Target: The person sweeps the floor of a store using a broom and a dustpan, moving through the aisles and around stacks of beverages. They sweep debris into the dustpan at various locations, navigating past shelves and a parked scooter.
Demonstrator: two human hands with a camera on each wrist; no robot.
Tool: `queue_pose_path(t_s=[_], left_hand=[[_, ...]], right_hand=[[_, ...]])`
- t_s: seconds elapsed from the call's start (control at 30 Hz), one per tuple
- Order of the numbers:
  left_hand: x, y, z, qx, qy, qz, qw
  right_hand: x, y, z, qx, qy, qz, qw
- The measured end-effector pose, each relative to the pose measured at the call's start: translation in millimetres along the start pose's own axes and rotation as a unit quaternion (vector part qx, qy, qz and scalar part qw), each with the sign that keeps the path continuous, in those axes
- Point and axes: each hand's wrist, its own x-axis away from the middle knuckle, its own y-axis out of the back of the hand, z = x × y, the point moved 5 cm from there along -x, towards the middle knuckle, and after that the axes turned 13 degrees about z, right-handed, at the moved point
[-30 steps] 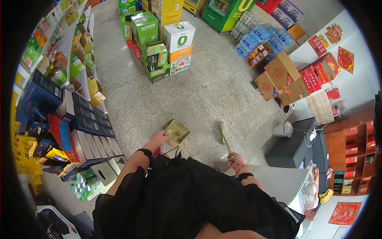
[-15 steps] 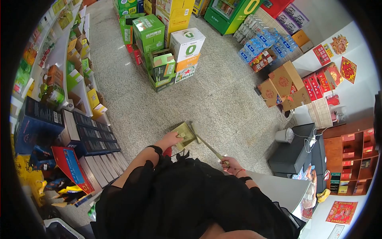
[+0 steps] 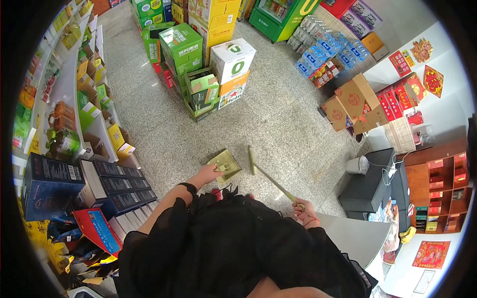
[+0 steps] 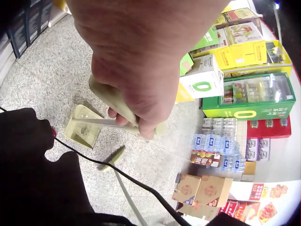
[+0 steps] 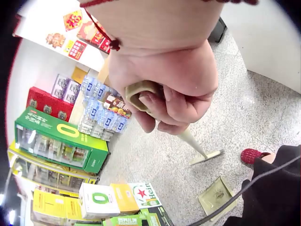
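Note:
My left hand [image 3: 210,174] grips the upright handle of a yellow-green dustpan [image 3: 229,164], whose pan lies on the floor. In the left wrist view the fingers of the left hand [image 4: 136,94] curl round that handle above the dustpan [image 4: 85,127]. My right hand [image 3: 304,211] holds the end of a broom handle [image 3: 278,186]; the broom head [image 3: 252,160] is on the floor just right of the pan, apart from it. The right wrist view shows the right hand [image 5: 164,89] wrapped round the handle's looped end, with the broom head [image 5: 207,157] beyond.
Stacked drink cartons [image 3: 198,69] stand ahead. Shelves [image 3: 69,89] and dark blue boxes [image 3: 52,181] line the left side. At right are bottled water packs [image 3: 318,54], open cardboard boxes [image 3: 355,102], a small bin [image 3: 357,165], a dark sofa [image 3: 370,184] and a grey counter [image 3: 353,238].
The broom head moved left to the pan's edge, then back right, away from it. The right hand shifted with it. The left hand still grips the dustpan, which sits slightly further right than at first.

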Motion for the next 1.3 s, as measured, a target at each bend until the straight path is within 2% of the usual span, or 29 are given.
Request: queue_pose_path(t_s=[0.1, 0.2, 0.27, 0.43, 0.47, 0.57, 0.67, 0.7, 0.77, 0.8, 0.87, 0.9, 0.97, 1.03, 1.1, 1.17, 1.3], left_hand=[[-3, 6, 1, 0.017, 0.008, 0.000, 1.000], [0, 17, -14, -0.019, 0.030, -0.017, 0.999], [6, 8, -12, 0.006, 0.030, -0.020, 0.999], [6, 17, -38, 0.063, 0.043, -0.031, 0.997], [-6, 21, -57, 0.078, 0.060, -0.036, 0.995], [-37, 24, -71, 0.079, 0.091, -0.043, 0.992], [-71, 18, -82, 0.061, 0.112, -0.039, 0.991], [-82, 16, -90, 0.063, 0.116, -0.033, 0.991], [-101, 16, -111, 0.064, 0.116, -0.032, 0.991], [-109, 17, -124, 0.060, 0.118, -0.019, 0.991], [-126, 19, -154, 0.054, 0.116, -0.007, 0.992], [-132, 17, -173, 0.051, 0.103, -0.005, 0.993], [-151, 16, -194, 0.045, 0.089, -0.002, 0.995], [-175, 11, -204, 0.010, 0.114, 0.013, 0.993], [-203, 4, -202, 0.007, 0.103, 0.013, 0.995], [-232, 0, -197, 0.004, 0.095, 0.016, 0.995], [-262, 4, -218, -0.007, 0.060, 0.009, 0.998]], right_hand=[[3, 22, 18, -0.017, 0.026, -0.053, 0.998], [-6, 40, 37, -0.033, 0.045, -0.080, 0.995], [-5, 57, 43, -0.028, 0.062, -0.106, 0.992], [-64, 91, 78, -0.053, 0.099, -0.134, 0.985], [-84, 97, 105, -0.047, 0.111, -0.129, 0.984], [-115, 96, 134, -0.047, 0.070, -0.122, 0.989], [-123, 80, 143, 0.011, -0.008, -0.039, 0.999], [-117, 69, 149, 0.070, -0.018, -0.053, 0.996], [-124, 66, 162, 0.222, 0.007, 0.004, 0.975], [-123, 63, 171, 0.218, 0.009, 0.004, 0.976], [-120, 52, 193, 0.379, -0.003, 0.061, 0.924], [-108, 38, 208, 0.377, 0.000, 0.060, 0.924], [-84, 10, 231, 0.451, -0.068, 0.065, 0.888], [-97, 27, 246, 0.410, -0.090, 0.069, 0.905], [-119, 49, 254, 0.236, -0.101, 0.124, 0.958], [-108, 51, 272, 0.230, -0.092, 0.113, 0.962], [-82, 75, 300, 0.209, -0.083, 0.114, 0.968]])
